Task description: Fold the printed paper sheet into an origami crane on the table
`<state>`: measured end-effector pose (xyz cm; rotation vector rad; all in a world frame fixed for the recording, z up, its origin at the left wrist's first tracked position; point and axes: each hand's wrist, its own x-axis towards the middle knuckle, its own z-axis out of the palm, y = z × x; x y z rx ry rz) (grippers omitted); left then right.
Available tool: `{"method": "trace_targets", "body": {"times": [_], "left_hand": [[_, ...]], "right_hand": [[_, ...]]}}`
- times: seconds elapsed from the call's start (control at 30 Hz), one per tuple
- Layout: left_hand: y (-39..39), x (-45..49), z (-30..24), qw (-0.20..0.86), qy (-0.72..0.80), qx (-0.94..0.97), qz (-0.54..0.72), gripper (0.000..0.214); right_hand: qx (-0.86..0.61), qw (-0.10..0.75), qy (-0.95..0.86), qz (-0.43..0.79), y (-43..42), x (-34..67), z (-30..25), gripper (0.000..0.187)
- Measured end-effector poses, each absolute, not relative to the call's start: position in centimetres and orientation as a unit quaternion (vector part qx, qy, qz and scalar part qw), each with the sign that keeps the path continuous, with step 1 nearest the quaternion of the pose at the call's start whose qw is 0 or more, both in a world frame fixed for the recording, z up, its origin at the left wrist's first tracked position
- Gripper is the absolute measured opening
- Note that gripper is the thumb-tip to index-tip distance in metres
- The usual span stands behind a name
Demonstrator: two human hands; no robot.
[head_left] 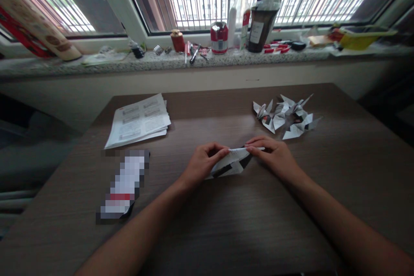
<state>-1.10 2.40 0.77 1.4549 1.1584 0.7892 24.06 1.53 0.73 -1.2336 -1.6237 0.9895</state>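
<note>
A folded piece of printed paper (231,163), white with dark patches, is held between my two hands just above the table. My left hand (207,159) pinches its left part, thumb along the top edge. At the right end, my right hand (273,152) grips the same top edge between thumb and fingers. Parts of the fingers behind the paper are hidden. Beyond my right hand lie several folded paper cranes (291,114), bunched together, made of similar printed paper.
A stack of printed sheets (139,120) lies at the table's back left. Nearer, a phone-like object (124,185) is pixelated. Along the stone windowsill (155,64) stand a red can (219,38), a dark drink cup (261,26), a yellow container (359,39) and small tools.
</note>
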Motion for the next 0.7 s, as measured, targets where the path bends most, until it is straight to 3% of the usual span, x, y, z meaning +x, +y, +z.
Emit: {"method": "trace_targets", "body": {"times": [0.7], "left_hand": [[2.09,-1.03,1.22,0.485,0.461,0.666,0.328,0.027]], "right_hand": [[-0.476,0.409,-0.693,0.354,1.20,24.04,1.00,0.018]]}}
